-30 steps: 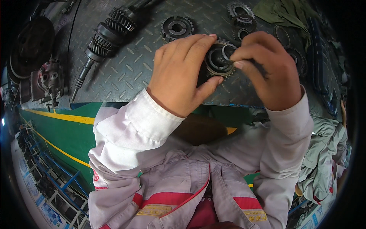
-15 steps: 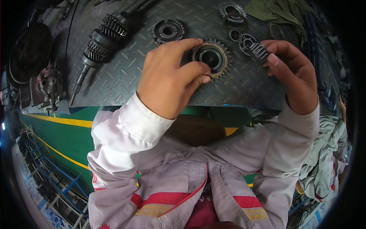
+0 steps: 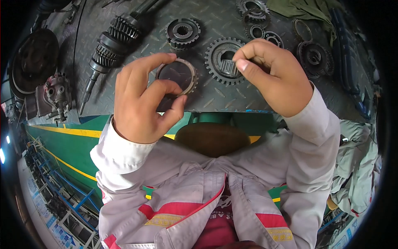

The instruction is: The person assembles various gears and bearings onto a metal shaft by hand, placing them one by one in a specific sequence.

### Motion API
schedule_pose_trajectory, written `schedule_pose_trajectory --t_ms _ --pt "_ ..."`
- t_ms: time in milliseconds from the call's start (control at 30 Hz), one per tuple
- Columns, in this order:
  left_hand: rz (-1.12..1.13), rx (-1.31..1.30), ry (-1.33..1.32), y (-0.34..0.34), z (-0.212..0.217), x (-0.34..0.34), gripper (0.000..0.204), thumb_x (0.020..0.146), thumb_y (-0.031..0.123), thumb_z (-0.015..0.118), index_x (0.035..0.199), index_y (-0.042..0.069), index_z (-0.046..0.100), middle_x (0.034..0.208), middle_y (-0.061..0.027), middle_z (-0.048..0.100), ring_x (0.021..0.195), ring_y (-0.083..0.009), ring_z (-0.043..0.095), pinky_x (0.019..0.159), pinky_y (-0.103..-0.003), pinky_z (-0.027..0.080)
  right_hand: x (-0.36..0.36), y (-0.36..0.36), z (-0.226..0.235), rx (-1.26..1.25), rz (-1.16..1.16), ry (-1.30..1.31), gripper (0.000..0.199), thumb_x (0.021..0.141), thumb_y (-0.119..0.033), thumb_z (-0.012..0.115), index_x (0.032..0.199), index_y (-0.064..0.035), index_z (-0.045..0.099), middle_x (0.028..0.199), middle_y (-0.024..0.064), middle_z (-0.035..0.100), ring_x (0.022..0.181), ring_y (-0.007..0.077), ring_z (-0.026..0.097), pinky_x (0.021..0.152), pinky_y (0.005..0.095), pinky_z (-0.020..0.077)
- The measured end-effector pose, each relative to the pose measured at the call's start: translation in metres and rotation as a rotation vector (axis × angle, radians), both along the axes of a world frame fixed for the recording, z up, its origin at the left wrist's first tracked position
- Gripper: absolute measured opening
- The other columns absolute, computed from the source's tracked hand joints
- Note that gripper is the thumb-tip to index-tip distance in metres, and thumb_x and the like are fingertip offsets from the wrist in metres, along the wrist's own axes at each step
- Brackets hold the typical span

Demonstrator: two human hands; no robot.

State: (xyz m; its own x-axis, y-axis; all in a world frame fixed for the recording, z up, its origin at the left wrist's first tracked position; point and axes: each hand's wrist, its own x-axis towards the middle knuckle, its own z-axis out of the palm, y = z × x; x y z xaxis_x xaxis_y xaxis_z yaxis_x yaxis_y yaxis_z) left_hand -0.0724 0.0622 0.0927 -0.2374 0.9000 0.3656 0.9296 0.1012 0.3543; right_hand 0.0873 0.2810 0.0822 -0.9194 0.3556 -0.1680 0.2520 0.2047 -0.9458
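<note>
My left hand [image 3: 139, 99] grips a thin toothed synchronizer ring [image 3: 193, 75] between fingers and thumb, just above the metal bench top. To its right a toothed gear wheel [image 3: 212, 58] lies flat on the bench. Fingertips of my right hand [image 3: 275, 74] pinch a needle roller bearing [image 3: 228, 67] over the gear's central hole. Whether the bearing is partly inside that hole, I cannot tell. Beyond the ring sits a synchronizer hub [image 3: 183, 33] with a splined centre.
At the left lies a gear shaft [image 3: 108, 47], with a metal housing [image 3: 54, 94] beside it. Bearings and rings, including a ball bearing [image 3: 273, 39], lie at the far right near a green cloth [image 3: 300, 14]. A dark gear assembly [image 3: 315, 60] is right of my right hand.
My left hand has lifted the synchronizer ring off the gear and moved it left. My right hand has carried the needle roller bearing left to the gear's hole.
</note>
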Motion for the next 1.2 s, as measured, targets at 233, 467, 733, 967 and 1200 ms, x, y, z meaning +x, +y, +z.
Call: schedule_pose_trajectory --t_ms 233,467,733,967,1200 --pt "0.072 -0.14 0.04 -0.009 -0.008 -0.007 0.024 0.063 0.009 0.081 0.078 0.008 0.064 0.128 -0.0108 0.062 0.116 -0.0352 0.057 0.096 -0.045 0.045 -0.01 0.011 -0.007 0.252 -0.007 0.077 0.012 0.096 -0.011 0.066 0.098 0.0008 0.067 0.089 0.0068 0.064 0.076 0.0168 0.06 0.07 0.0308 0.0479" --pt "0.135 -0.168 0.038 0.002 -0.017 -0.006 0.026 0.071 0.011 0.081 0.094 0.009 0.068 0.132 -0.0112 0.06 0.118 -0.0366 0.056 0.099 -0.045 0.044 -0.009 0.012 -0.007 0.241 -0.013 0.043 0.01 0.097 -0.009 0.064 0.102 -0.0006 0.067 0.093 -0.0003 0.06 0.077 0.0077 0.051 0.071 0.0244 0.0433" --pt "0.035 0.076 -0.158 0.036 -0.022 0.005 0.036 0.079 0.015 0.081 0.113 0.007 0.072 0.122 -0.0127 0.066 0.109 -0.0329 0.061 0.094 -0.041 0.048 -0.001 0.01 0.001 0.466 0.052 0.128 0.024 0.086 -0.011 0.077 0.107 -0.0021 0.071 0.094 0.0057 0.064 0.078 0.0165 0.058 0.07 0.0289 0.047" --pt "0.02 0.074 -0.138 0.057 -0.032 0.012 0.036 0.08 0.015 0.081 0.115 0.009 0.074 0.115 -0.0103 0.066 0.105 -0.0328 0.061 0.091 -0.041 0.049 0.001 0.008 -0.002 0.536 0.094 0.151 0.032 0.083 -0.006 0.076 0.114 -0.0031 0.072 0.105 0.0066 0.065 0.086 0.0169 0.058 0.077 0.0275 0.0457" --pt "0.062 0.049 -0.192 0.059 -0.031 0.014 0.032 0.078 0.014 0.083 0.108 0.007 0.075 0.114 -0.0095 0.067 0.106 -0.0315 0.062 0.09 -0.039 0.05 0.003 0.009 -0.006 0.642 0.096 0.192 0.031 0.084 -0.007 0.074 0.114 -0.0038 0.072 0.106 0.0098 0.068 0.087 0.0215 0.064 0.076 0.0303 0.05"
